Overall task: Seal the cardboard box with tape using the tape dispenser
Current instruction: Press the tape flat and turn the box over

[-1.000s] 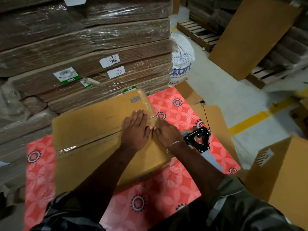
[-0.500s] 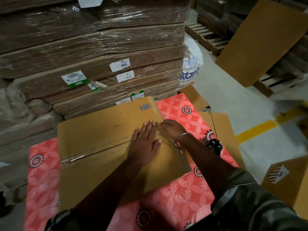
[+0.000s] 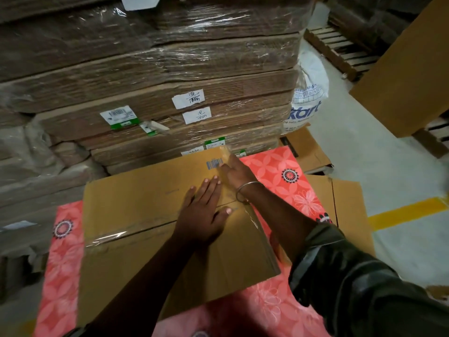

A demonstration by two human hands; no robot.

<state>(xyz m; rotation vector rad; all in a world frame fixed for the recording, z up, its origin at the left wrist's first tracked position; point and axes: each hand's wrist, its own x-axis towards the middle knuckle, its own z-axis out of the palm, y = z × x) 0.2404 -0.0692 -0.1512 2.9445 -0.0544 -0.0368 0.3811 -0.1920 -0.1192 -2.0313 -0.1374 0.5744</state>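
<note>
A brown cardboard box lies on a red flowered cloth. Clear tape runs along its middle seam, and a second strip follows its right edge. My left hand rests flat on the box top at the seam, fingers spread. My right hand, with a metal bangle at the wrist, presses flat on the tape near the box's far right corner, beside a barcode. The tape dispenser is out of sight, hidden behind my right forearm.
A tall stack of shrink-wrapped flat cardboard stands right behind the box. Flat cartons lie to the right on the floor, by a yellow floor line. A white sack and wooden pallets are at the back right.
My right hand has slid away from me along the right-edge tape toward the far corner. The dispenser, seen by my right wrist earlier, is no longer visible. My left hand stayed on the seam.
</note>
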